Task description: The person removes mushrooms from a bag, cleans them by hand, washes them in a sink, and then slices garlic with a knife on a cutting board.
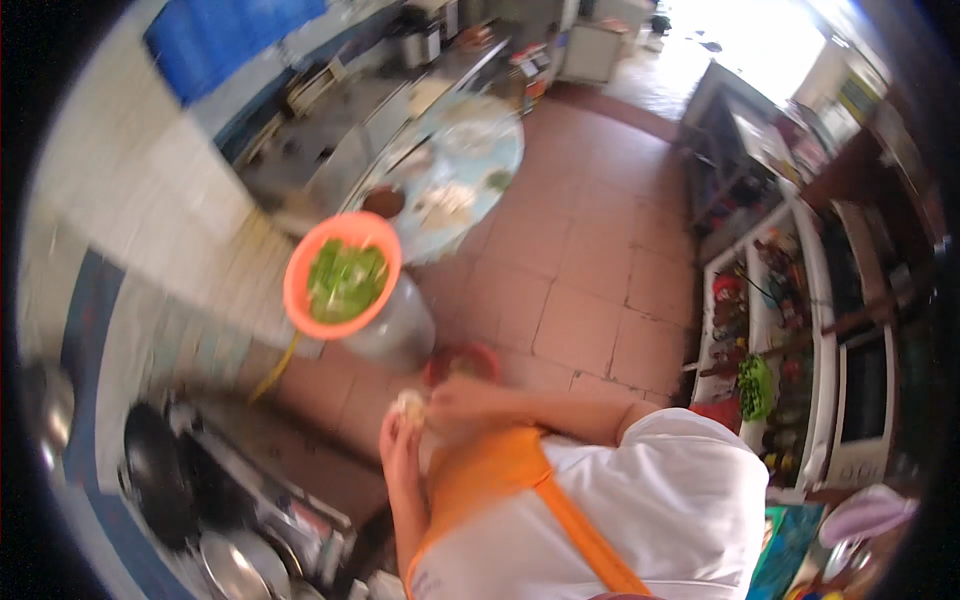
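Before my orange apron, my left hand [401, 435] holds a small pale whitish piece of food [410, 407], its exact kind unclear. Close against it on the right is my right hand [459, 401], blurred, its fingertips pointing towards the piece; whether they grip it does not show. Just beyond my right hand, low down, is a red bowl or basin [463, 361], partly hidden, with contents I cannot make out. Further up and left, an orange plastic basin [298, 281] of cut green vegetables [347, 277] rests on top of a grey rounded container [397, 330].
A table with a pale blue cover [480, 169] holds food heaps and a brown bowl [384, 202]. Woks [154, 472] and metal pans [232, 566] stand at lower left. Shelving [814, 300] lines the right, beside red floor tiles [585, 307]. A yellow hose or cord [274, 371] hangs at left.
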### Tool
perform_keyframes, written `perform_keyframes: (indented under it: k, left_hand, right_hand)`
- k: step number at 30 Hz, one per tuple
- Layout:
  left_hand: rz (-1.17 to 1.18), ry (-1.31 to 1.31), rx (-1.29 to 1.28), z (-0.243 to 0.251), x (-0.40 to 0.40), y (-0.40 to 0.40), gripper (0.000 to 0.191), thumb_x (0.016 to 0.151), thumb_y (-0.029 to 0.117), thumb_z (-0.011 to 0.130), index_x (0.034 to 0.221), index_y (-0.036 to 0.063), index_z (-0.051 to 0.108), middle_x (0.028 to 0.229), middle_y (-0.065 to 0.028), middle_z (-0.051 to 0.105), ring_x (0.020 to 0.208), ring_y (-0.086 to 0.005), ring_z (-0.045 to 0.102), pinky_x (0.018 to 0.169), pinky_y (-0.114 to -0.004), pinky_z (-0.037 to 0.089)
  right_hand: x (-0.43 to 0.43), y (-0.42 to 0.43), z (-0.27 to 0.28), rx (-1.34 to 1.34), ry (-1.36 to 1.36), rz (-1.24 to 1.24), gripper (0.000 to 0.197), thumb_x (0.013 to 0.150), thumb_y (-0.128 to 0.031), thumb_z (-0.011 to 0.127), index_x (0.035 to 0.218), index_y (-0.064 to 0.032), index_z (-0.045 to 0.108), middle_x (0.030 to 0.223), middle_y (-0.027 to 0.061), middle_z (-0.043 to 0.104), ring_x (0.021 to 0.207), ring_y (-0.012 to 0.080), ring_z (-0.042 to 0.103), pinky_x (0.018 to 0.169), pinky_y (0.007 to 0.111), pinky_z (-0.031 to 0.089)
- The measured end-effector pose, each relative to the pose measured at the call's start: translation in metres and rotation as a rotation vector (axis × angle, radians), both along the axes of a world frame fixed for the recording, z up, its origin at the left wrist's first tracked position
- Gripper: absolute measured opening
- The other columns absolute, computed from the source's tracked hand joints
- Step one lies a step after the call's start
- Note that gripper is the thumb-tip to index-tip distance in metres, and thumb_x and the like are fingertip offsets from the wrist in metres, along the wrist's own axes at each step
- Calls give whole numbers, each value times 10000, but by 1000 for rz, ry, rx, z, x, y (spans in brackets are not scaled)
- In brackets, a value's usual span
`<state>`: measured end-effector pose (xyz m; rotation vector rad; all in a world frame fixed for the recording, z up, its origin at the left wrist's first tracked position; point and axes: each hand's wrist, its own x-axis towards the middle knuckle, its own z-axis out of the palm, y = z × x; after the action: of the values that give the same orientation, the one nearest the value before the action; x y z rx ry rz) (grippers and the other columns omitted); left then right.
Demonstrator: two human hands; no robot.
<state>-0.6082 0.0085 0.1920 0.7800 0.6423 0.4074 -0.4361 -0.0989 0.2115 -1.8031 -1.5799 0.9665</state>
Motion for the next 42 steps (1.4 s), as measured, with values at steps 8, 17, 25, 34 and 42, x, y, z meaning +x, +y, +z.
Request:
perform_keyframes:
  k: [8,17,25,34,42]
  left_hand:
    - [-189,129,68,-4,-24,-20,308,867,130,600,1144,53,492,1026,-67,581,834,-156,593,671,-287,506]
    - [84,192,129,-2,-118,-89,392,772,64,665,1140,70,530,1013,-27,594,911,-128,572,745,-246,489]
    - [642,-28,286,21,-124,-265,311,882,211,568,1157,88,493,1012,-24,568,859,-92,540,676,-230,468]
    - [1504,492,319,71,-217,-420,392,837,460,577,995,107,640,784,16,622,622,-47,528,527,-175,400]
    - [2261,1271,956,301,-454,-647,406,805,257,674,1102,18,535,1001,-60,594,887,-136,571,798,-272,465]
  right_hand:
    - [-19,-29,11,217,3,-122,274,807,-293,541,783,-30,617,686,146,623,632,285,607,588,384,467]
    - [-71,-16,-12,-29,228,447,241,862,-274,526,892,-44,594,838,145,624,759,258,596,677,399,455]
    - [-115,-43,33,-622,605,940,179,897,-227,522,757,-117,541,619,-74,442,513,14,350,456,174,259]
    - [-223,-113,46,-710,558,1145,117,930,-172,495,964,-67,533,711,-6,499,463,16,343,381,175,263]
    - [-293,-179,14,-821,277,1218,292,980,-285,365,1044,-55,534,676,15,515,465,44,395,363,192,292]
